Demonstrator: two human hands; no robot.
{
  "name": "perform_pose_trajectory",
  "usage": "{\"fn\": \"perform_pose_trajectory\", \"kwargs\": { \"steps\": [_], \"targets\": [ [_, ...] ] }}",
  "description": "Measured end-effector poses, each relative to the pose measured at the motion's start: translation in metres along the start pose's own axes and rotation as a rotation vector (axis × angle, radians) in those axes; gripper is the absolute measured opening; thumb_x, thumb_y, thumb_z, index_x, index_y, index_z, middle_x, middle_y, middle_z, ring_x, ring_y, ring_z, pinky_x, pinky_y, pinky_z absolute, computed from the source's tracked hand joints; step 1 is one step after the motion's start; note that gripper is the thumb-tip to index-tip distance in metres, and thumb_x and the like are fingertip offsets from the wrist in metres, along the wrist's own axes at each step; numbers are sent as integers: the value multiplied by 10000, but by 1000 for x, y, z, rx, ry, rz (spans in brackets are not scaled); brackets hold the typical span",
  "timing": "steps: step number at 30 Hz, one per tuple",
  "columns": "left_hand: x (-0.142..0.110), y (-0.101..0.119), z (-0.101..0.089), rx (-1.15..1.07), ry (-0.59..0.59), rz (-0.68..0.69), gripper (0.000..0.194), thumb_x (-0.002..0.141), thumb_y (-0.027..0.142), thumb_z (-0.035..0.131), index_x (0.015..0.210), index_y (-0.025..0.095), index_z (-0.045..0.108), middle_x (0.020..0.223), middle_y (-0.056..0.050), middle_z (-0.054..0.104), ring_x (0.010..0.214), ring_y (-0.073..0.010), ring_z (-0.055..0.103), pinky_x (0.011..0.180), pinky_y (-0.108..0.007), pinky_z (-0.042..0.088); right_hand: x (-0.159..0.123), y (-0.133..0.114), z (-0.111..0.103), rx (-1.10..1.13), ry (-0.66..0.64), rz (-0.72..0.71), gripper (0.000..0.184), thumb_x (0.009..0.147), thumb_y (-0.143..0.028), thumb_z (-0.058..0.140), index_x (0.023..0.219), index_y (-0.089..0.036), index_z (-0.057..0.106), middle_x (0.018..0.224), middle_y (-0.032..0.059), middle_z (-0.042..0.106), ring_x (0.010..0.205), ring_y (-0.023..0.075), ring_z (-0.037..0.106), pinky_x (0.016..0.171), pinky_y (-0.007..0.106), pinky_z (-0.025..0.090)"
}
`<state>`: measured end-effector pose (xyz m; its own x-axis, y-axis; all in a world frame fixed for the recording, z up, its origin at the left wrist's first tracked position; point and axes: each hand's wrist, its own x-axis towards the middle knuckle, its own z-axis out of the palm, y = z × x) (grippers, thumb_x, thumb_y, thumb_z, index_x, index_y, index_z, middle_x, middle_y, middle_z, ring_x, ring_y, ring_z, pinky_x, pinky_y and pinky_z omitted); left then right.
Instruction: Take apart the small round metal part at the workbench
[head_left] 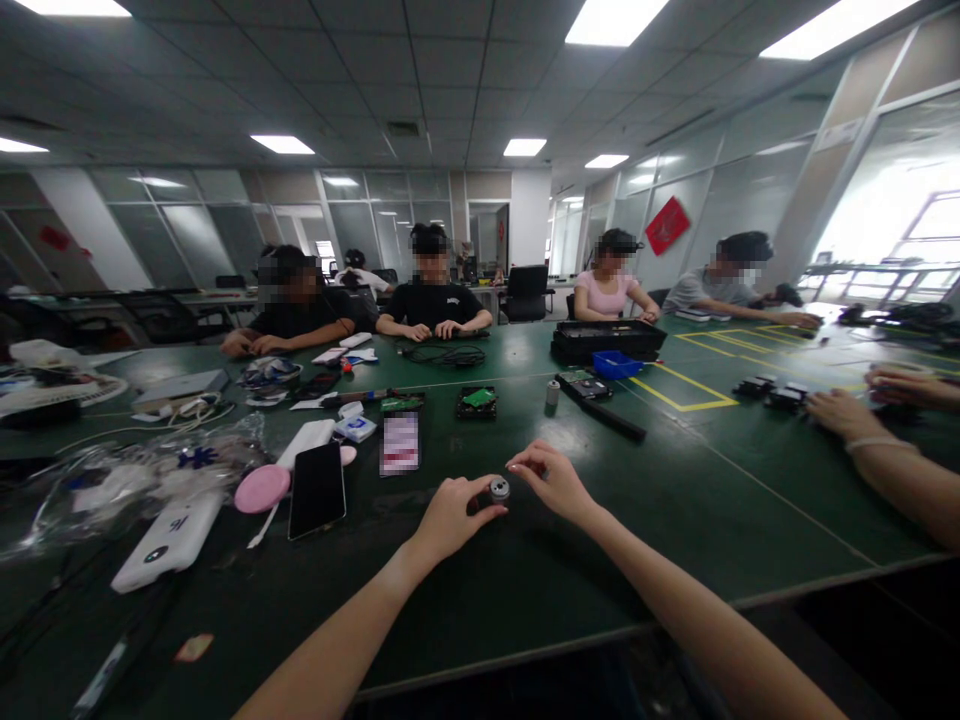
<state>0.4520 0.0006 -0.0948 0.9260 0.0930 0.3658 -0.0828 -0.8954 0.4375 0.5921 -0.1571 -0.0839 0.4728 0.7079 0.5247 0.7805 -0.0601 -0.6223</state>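
Between the thumb and fingers of my left hand (452, 517) is a small round metal cylinder (499, 489) with dark holes in its top face, low over the green table (570, 590). My right hand (553, 482) hovers just to its right, thumb and fingertips drawn together in a pinch. Whatever may be in that pinch is too small to make out. A similar metal cylinder (553, 392) stands upright farther off. Near it lie a hard drive (585, 385) and a long black strip (611, 420). Another drive with a green circuit board (477, 401) sits straight ahead.
A phone (318, 490), a pink disc (262, 488), a white power bank (166, 540) and plastic bags crowd the left. Beyond are a blue tray (617, 364) and a black case (607, 342). Several people sit around the table; a co-worker's hands (844, 412) work at right.
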Motion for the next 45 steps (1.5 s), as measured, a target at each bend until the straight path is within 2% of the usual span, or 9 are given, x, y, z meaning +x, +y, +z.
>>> {"fn": "perform_pose_trajectory", "kwargs": {
  "steps": [7,11,19,26,28,33,35,39,45],
  "targets": [
    [0,-1,-1,16,-26,-38,419,838,494,585,1216,314,567,844,2,651,754,-187,569,717,-285,394,-7,21,-11,-175,-319,28,109,813,-303,652,859,-238,727,899,13,529,628,90,511,625,237,433],
    [0,1,-3,1,-41,-44,425,839,495,580,1219,304,563,870,-5,660,768,-194,577,730,-294,399,-9,25,-11,-162,-375,55,120,807,-322,657,863,-244,730,894,19,548,654,104,537,635,239,437],
    [0,1,-2,1,-45,-63,430,839,484,581,1223,291,565,882,-8,667,778,-195,584,734,-292,411,-6,18,-11,-191,-320,38,170,762,-315,693,926,-278,717,843,-9,654,605,112,530,568,230,385],
    [0,-1,-1,3,-29,-52,424,832,481,595,1210,292,574,886,-12,666,781,-200,584,734,-291,413,-7,16,-9,-174,-331,53,127,738,-231,693,856,-265,725,730,-38,699,578,112,547,560,224,376],
    [1,-1,-1,5,-26,-48,415,831,477,598,1205,301,577,858,-6,662,762,-197,581,722,-289,409,-7,13,-7,-135,-273,51,134,757,-223,673,876,-259,721,750,-32,706,576,111,543,560,224,384],
    [1,-1,0,15,-40,-74,418,832,481,590,1202,286,585,816,-8,653,747,-194,577,706,-284,403,0,-3,7,38,69,39,122,824,-251,611,884,-201,704,836,24,712,538,101,489,530,225,394],
    [1,-2,1,19,-40,-70,418,837,485,581,1202,281,587,816,-11,651,744,-195,574,692,-281,398,2,-10,15,104,132,30,138,832,-270,606,900,-189,695,865,42,708,541,104,489,525,229,400],
    [0,-5,3,19,-24,-65,412,836,496,579,1181,272,600,805,-14,640,731,-199,564,670,-282,389,1,-15,24,132,71,-23,125,837,-215,586,908,-204,688,843,24,698,565,109,509,541,228,406],
    [0,-7,4,2,-17,-69,411,834,494,585,1177,269,602,824,-19,641,747,-201,565,668,-280,386,-3,-12,23,77,34,-57,146,845,-170,551,912,-208,675,827,11,690,599,114,530,586,233,416]
  ]
}}
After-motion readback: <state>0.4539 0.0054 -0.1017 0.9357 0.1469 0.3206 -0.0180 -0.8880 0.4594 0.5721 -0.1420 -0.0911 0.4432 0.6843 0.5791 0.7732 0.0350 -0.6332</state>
